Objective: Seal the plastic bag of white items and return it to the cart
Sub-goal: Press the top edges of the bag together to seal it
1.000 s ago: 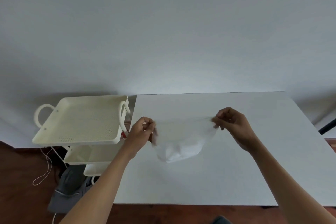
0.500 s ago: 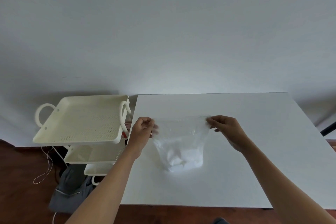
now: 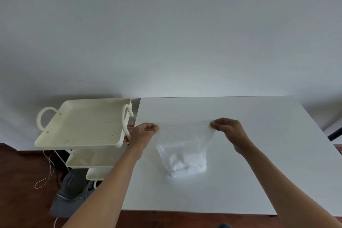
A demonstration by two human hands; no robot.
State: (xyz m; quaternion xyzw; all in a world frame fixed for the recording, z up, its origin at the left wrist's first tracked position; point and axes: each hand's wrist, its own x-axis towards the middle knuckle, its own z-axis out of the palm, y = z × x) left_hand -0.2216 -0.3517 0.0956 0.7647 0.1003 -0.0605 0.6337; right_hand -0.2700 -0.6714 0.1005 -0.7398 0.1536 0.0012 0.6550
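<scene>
White table (image 3: pixel 259 153) at centre: one upright plastic bag (image 3: pixel 183 146), top edge stretched sideways, pinched by left hand (image 3: pixel 145 133) and right hand (image 3: pixel 228 129); one three-tier cart (image 3: pixel 83 126) at left.

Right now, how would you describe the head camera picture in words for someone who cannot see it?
Two bare hands, left hand and right hand, pinch the top corners of a clear plastic bag of white items, stretching it taut over a white table. A cream tiered cart stands to the left.
</scene>
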